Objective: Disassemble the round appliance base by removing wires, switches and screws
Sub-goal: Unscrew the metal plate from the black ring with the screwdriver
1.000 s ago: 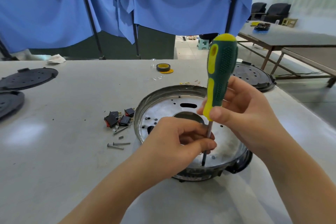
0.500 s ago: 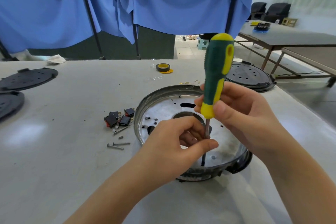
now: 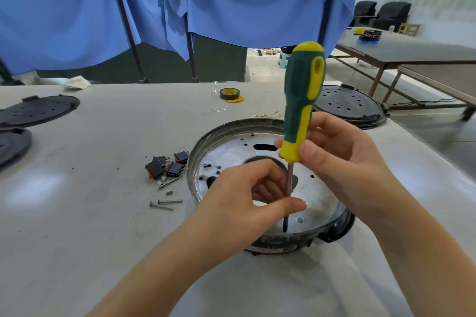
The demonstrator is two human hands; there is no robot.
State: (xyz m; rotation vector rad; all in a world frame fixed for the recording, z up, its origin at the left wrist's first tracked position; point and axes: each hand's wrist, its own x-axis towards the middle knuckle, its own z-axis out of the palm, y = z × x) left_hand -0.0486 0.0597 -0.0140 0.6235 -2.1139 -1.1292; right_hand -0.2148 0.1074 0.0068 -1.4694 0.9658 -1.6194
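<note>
Our right hand (image 3: 342, 162) grips the screwdriver (image 3: 302, 103) handle; our left hand (image 3: 239, 201) pinches its shaft inside the metal base (image 3: 206, 144).

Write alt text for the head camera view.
Right hand holds an upright green-yellow screwdriver, tip inside a round metal base on a table; left hand pinches its shaft. Switches and screws lie left of the base.

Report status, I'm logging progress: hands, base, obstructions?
Right hand grips green-and-yellow screwdriver; left hand pinches its shaft. Tip down inside round metal appliance base. No obstruction visible.
</note>
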